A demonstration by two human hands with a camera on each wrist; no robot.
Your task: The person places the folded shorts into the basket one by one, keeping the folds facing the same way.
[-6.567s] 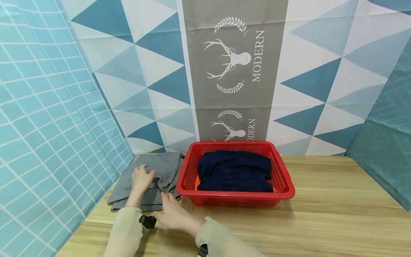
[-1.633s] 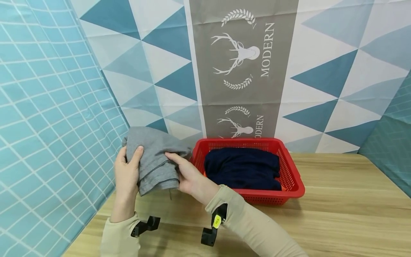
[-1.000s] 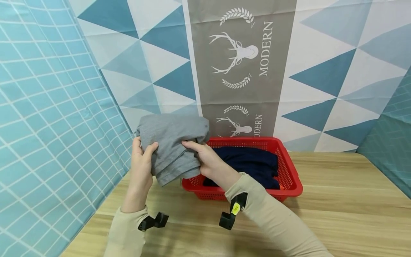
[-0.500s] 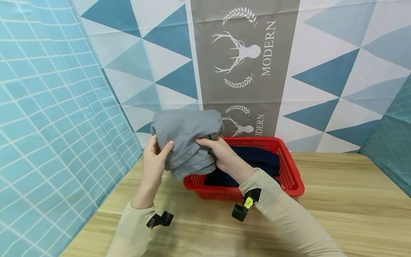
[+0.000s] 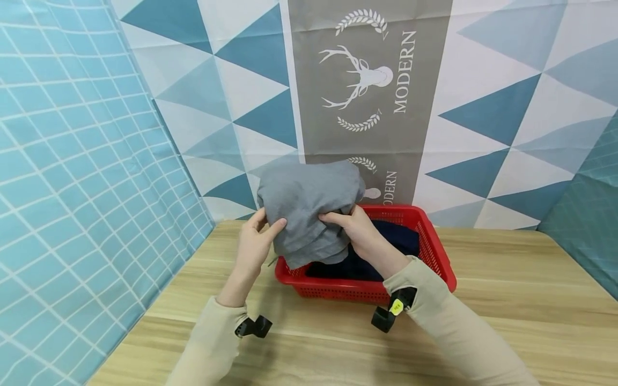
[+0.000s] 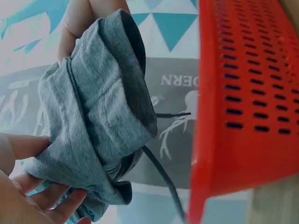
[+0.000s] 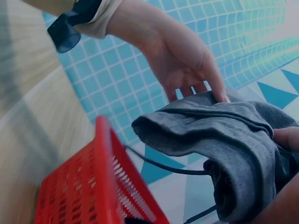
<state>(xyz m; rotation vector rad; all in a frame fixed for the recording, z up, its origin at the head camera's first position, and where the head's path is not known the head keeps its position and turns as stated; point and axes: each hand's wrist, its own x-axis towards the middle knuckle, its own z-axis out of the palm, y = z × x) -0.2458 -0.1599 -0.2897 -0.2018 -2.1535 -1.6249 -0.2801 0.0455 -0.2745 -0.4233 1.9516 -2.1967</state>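
Observation:
A folded grey garment [image 5: 309, 198] hangs in the air above the left part of a red perforated basket [image 5: 333, 292]. My left hand [image 5: 253, 241] pinches its left edge, thumb in front and fingers behind. The right edge is gripped by my right hand [image 5: 364, 236], thumb on the near face. In the left wrist view, the garment [image 6: 103, 102] shows a hemmed opening, and a thin dark cord [image 6: 163, 175] dangles from it. Inside the basket lies navy blue cloth [image 5: 398, 238], partly hidden behind the grey garment and my right hand.
The basket stands on a wood-grain table [image 5: 502, 300] against a patterned wall covering [image 5: 367, 102]. A blue gridded sheet [image 5: 72, 177] bounds the left side, and a teal one [image 5: 596, 198] the right. Black wrist cameras [image 5: 384, 317] jut from both sleeves.
Earlier the grey garment lay on the table left of the basket. Both hands have since lifted it and carried it right, over the basket's left part; the basket stays in place.

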